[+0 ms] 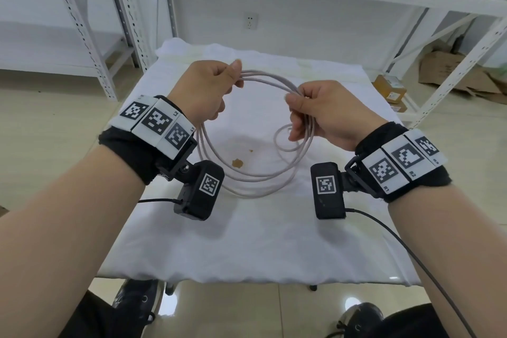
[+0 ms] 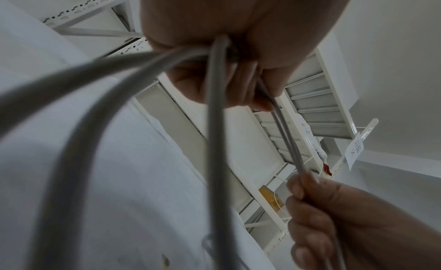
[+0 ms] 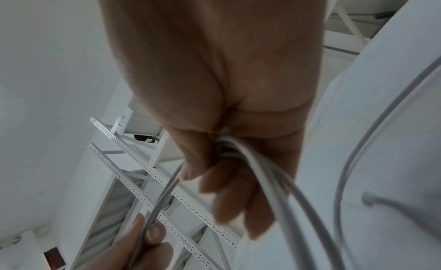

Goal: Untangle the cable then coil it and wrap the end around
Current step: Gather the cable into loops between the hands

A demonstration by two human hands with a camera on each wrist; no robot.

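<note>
Cable [image 1: 255,173], grey, several loops held above desk [image 1: 260,241], left hand [image 1: 204,90] and right hand [image 1: 318,114] both gripping turns; risk: loosened grip lets loops spring apart and retangle.

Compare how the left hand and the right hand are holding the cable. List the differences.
The left hand sits farther from the camera on the coil's left side; the right hand sits nearer, on its right. The left hand holds only the looped strands of the cable; a small separate loop curls just below the right hand. Both hands grip the bundled strands and hold the coil above the white cloth.
</note>
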